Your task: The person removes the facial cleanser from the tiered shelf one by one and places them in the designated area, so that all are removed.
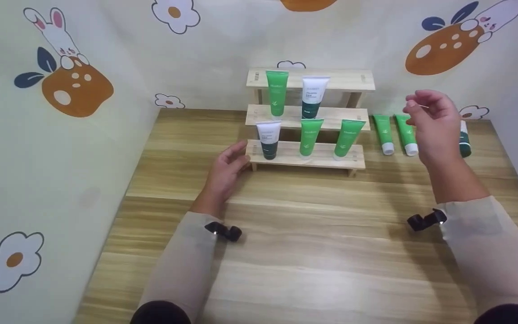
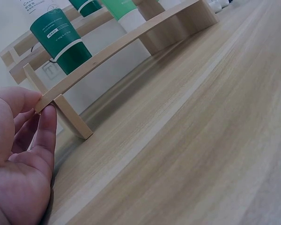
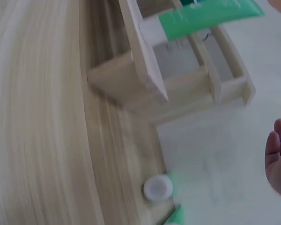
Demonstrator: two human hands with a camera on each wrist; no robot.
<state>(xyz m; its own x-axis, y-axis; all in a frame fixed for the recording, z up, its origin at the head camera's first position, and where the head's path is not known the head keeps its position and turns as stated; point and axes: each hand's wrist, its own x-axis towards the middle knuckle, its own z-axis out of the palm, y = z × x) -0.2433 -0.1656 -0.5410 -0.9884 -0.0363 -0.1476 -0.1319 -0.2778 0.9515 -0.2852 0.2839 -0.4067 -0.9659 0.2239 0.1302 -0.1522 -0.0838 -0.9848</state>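
A three-step wooden display rack [image 1: 304, 155] stands on the table. My left hand [image 1: 225, 173] pinches the left end of its lowest step, the thumb and fingers at the board's edge in the left wrist view. On that step stand a white and dark green tube [image 1: 269, 139], a green tube [image 1: 310, 137] and another green tube [image 1: 348, 138] that leans. The middle step bears a green tube [image 1: 277, 93] and a white and dark green tube [image 1: 314, 96]. Right of the rack my right hand [image 1: 439, 128] hovers with loosely bent fingers, holding nothing.
Below and beside my right hand, a green tube [image 1: 384, 135], a second green tube [image 1: 406, 135] and a partly hidden white and dark green tube [image 1: 465, 141] lie at the table's back. A patterned cloth [image 1: 214, 63] hangs behind the wooden table [image 1: 304, 252].
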